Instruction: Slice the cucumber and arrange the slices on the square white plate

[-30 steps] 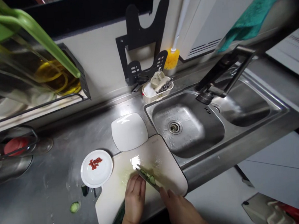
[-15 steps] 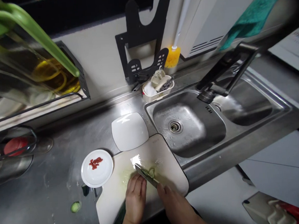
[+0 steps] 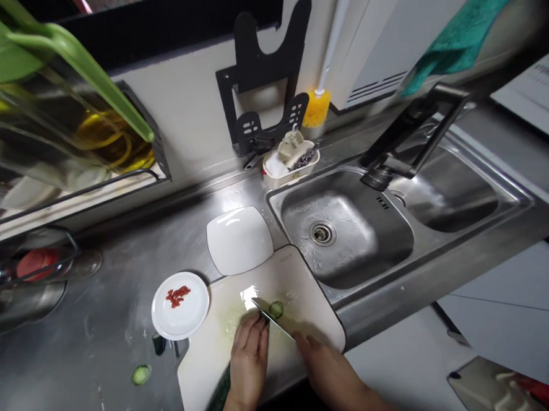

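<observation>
My left hand (image 3: 250, 359) is closed over a dark green cucumber (image 3: 220, 396) on the white cutting board (image 3: 302, 281). Most of the cucumber's front part is hidden under my fingers; its rear end shows beside my wrist. In my right hand (image 3: 324, 364), a knife (image 3: 276, 322) is gripped by its handle, blade pointing up and left across the board, right beside my left fingertips. Just beyond the blade, thin cucumber slices (image 3: 276, 309) lie on the wet board.
A white square plate (image 3: 240, 240) touches the board's far side. Left of it, a round plate (image 3: 182, 326) holds small red pieces. Cucumber ends, including a pale green one (image 3: 140, 375), lie on the steel counter. A double sink (image 3: 351, 250) with a black faucet (image 3: 391, 139) stands at right.
The knife blade has tilted and shifted slightly right with my right hand. The slices by the blade now lie flatter and closer together. My left hand stays nearly in place.
</observation>
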